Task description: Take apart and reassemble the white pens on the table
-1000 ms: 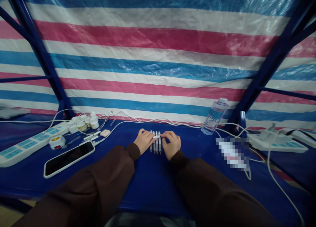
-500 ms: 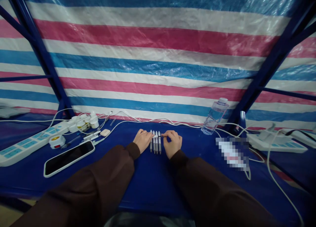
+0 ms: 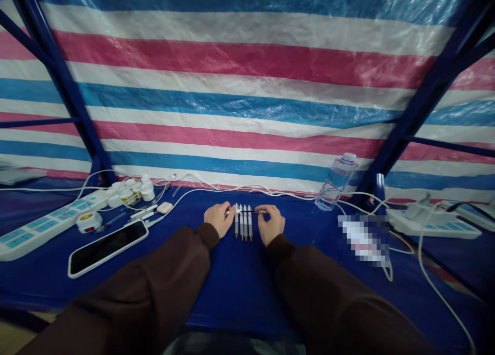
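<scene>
Several white-and-grey pens (image 3: 243, 226) lie side by side on the blue table, their dark tips toward me. Across their far ends, one more slim pen (image 3: 251, 211) is held level between my hands, with a dark, thin stretch showing in its middle. My left hand (image 3: 218, 220) pinches its left end with thumb and fingers. On the other side, my right hand (image 3: 273, 226) is closed on the right end, thumb against forefinger. The fingers cover both ends, so I cannot tell whether the pen is whole or in parts.
To the left lie a phone (image 3: 110, 248), a power strip (image 3: 50, 226) with plugs, and a small white case (image 3: 164, 207). A water bottle (image 3: 336, 182) and another power strip (image 3: 436, 225) are at the right. White cables (image 3: 266, 191) run along the striped sheet.
My left hand has drawn back slightly to the left and its fingers have bent. The held pen now lies straighter between the hands. My right hand has barely moved.
</scene>
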